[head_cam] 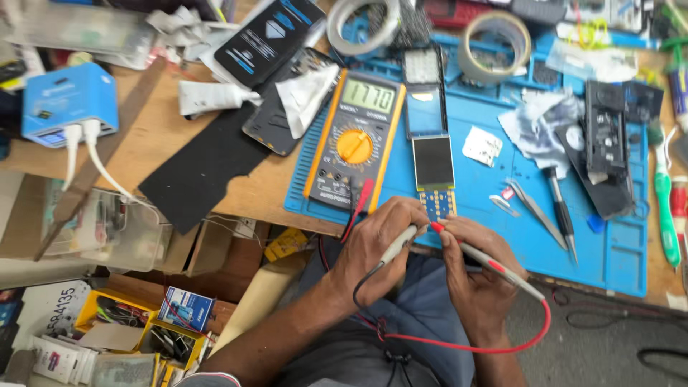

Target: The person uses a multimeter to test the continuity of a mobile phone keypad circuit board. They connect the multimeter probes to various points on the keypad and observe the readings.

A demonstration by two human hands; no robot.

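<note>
— Probes, count? 
— Two: left hand (373, 247) grips one grey probe (398, 246), right hand (476, 269) grips one red probe (487, 262).
— Where do the tips sit?
— On one phone board (436, 179), blue mat (502, 215), beside one meter (356, 140).

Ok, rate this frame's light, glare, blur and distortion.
Head view: even, soft light with faint shadows; mild glare on the tape rolls; multimeter and both hands, left and right, sharp; edges bow from the wide lens; corners slightly soft.
</note>
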